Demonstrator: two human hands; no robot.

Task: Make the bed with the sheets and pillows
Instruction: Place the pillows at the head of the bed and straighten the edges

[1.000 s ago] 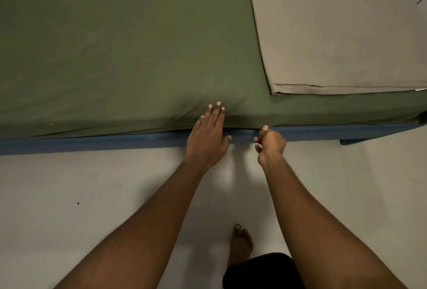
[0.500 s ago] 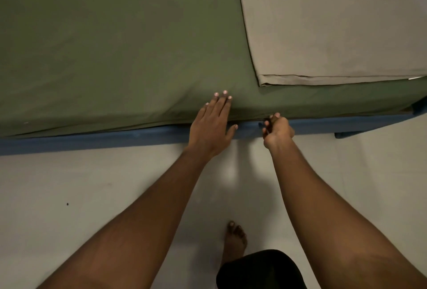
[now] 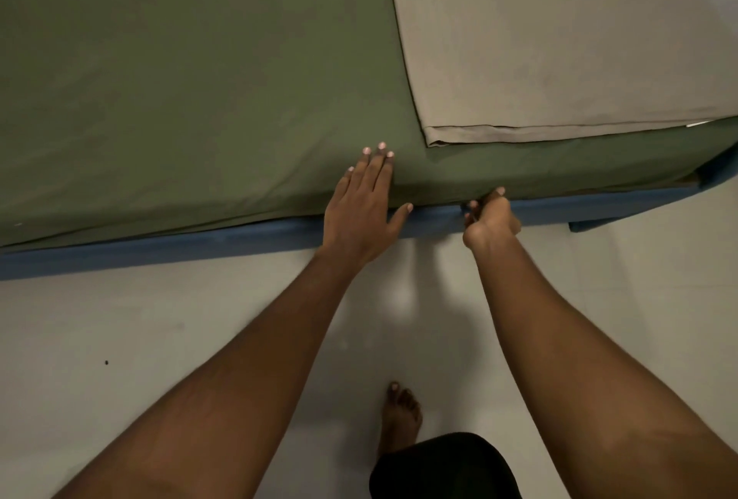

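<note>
An olive green sheet (image 3: 191, 79) is spread over the mattress and hangs over its near side. My left hand (image 3: 361, 207) lies flat with straight fingers on the sheet at the mattress edge. A little to its right, my right hand (image 3: 489, 217) is curled at the lower hem of the green sheet, where the sheet meets the blue bed base (image 3: 159, 249); its fingertips are partly hidden under the hem. A folded beige sheet (image 3: 559, 39) lies on the bed at the upper right.
Pale floor (image 3: 120, 339) runs along the near side of the bed. My bare foot (image 3: 401, 414) stands on it below my hands. The bed's right corner (image 3: 695, 179) shows at the right edge.
My right hand has moved up from the blue base to the hem of the green sheet. My left hand has slid slightly further onto the mattress edge. The view shifted a little.
</note>
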